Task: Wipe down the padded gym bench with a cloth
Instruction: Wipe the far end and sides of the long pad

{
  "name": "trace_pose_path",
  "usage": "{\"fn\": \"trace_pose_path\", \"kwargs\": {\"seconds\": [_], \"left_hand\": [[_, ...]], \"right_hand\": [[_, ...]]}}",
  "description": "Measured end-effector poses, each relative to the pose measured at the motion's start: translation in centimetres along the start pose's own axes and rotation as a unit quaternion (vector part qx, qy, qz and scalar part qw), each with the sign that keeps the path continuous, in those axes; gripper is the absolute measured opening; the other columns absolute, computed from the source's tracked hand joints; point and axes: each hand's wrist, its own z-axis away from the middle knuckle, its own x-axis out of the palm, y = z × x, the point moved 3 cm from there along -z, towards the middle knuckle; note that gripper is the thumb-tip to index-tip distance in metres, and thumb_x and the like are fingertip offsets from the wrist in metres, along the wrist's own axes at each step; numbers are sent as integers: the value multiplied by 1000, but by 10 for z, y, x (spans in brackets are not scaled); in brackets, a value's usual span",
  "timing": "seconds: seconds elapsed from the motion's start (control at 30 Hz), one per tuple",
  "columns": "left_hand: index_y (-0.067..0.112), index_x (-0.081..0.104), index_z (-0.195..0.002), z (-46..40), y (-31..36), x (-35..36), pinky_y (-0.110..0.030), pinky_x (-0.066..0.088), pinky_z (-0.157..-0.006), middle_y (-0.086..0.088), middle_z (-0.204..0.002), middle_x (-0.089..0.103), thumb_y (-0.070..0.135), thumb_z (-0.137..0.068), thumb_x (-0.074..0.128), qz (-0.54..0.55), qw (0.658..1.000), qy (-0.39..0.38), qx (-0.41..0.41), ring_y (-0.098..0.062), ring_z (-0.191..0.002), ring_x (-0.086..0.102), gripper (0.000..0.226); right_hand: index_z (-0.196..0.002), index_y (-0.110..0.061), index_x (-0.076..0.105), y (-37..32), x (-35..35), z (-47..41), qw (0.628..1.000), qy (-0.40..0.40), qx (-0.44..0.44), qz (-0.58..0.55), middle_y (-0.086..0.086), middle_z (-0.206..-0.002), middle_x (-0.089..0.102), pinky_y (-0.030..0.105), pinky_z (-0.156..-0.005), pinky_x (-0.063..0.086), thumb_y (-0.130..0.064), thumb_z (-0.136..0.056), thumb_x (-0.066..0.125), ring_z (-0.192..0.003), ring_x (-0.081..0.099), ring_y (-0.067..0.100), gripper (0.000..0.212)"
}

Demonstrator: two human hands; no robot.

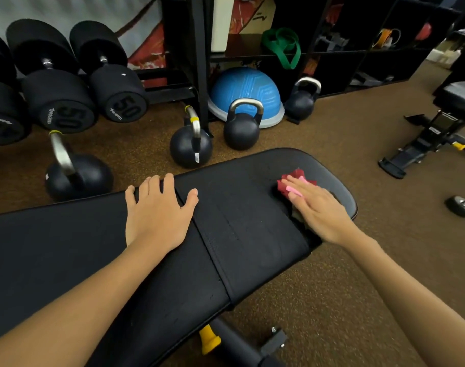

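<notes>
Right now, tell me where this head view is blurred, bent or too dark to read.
Head view: wide-angle bend curves the bench edges and the dumbbells; motion blur smears the right hand and the cloth; the left hand is sharper; the shelving at top right sits in deep shadow, contents hard to read.

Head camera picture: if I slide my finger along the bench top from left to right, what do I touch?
Black padded bench → left hand pressed flat → stitched seam between the pads → red crumpled cloth → right hand flat on it.
</notes>
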Motion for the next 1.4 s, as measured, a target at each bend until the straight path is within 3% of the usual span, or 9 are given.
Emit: {"fn": "trace_pose_path", "kwargs": {"seconds": [0.17, 0.33, 0.43, 0.53, 0.6, 0.67, 0.8, 1.13, 1.4], "left_hand": [[15, 34, -145, 0, 1, 1, -48, 13, -116, -12, -147, 40, 59, -95, 24, -7, 1000, 4, 2, -26, -140, 30, 67], [15, 37, -143, 0, -1, 2, -49, 15, -116, -12, -144, 43, 58, -95, 24, -14, 1000, 6, 6, -27, -138, 33, 66], [14, 37, -142, 0, 0, 2, -49, 15, -115, -13, -144, 43, 58, -95, 25, -14, 1000, 5, 8, -27, -138, 33, 65], [14, 37, -142, -3, -1, 1, -49, 14, -115, -13, -144, 43, 57, -96, 25, -13, 1000, 9, 7, -27, -137, 33, 64], [14, 36, -142, -2, -2, 1, -49, 14, -116, -13, -144, 42, 57, -96, 25, -15, 1000, 5, 4, -27, -137, 33, 64], [14, 37, -142, -1, -2, 1, -50, 14, -116, -13, -144, 43, 57, -96, 25, -13, 1000, 4, 4, -27, -137, 33, 65], [13, 37, -142, -1, 2, 0, -50, 15, -116, -13, -144, 42, 57, -95, 25, -11, 1000, 6, 8, -27, -137, 33, 65], [12, 33, -145, 4, 3, 2, -50, 13, -116, -13, -147, 39, 56, -96, 24, -14, 1000, 2, 15, -26, -140, 29, 67], [14, 28, -148, 1, 12, 1, -49, 11, -117, -10, -151, 34, 57, -96, 18, -13, 1000, -9, 16, -23, -142, 25, 68]], "right_hand": [[-142, -25, 48, 50, -17, -29, 994, 48, 101, -19, -4, -150, 42, 38, -116, 24, -40, -101, 41, -143, 31, 20, 44], [-128, -14, 63, 78, -39, -27, 924, 188, 274, -189, 4, -103, 68, 20, -69, 47, -26, -99, 53, -77, 59, 9, 33], [-127, -14, 63, 67, -54, -3, 907, 286, 269, -154, 1, -112, 68, 25, -81, 48, -28, -99, 53, -91, 61, 12, 33], [-123, -21, 64, 18, -46, 19, 936, 246, 187, -171, -5, -89, 69, 11, -54, 44, -33, -99, 52, -62, 57, 1, 30], [-122, -24, 66, -11, -23, 26, 965, 162, 132, -161, -4, -104, 70, 15, -73, 51, -39, -96, 52, -85, 66, 3, 32], [-126, -29, 63, -22, 2, 30, 986, 117, 99, -61, -5, -141, 53, 42, -114, 27, -46, -96, 50, -135, 43, 18, 37], [-132, -53, 47, -18, 9, 37, 982, 106, 148, 48, -20, -156, 25, 63, -103, -22, -63, -95, 32, -149, 7, 32, 41], [-140, -44, 41, 71, -17, -8, 935, 113, 335, -12, 6, -144, 46, 51, -101, 38, -56, -97, 28, -125, 46, 40, 46], [-140, -35, 40, 55, -20, -107, 957, 20, 288, 25, 5, -149, 39, 65, -107, 20, -59, -97, 24, -133, 35, 40, 52]]}}
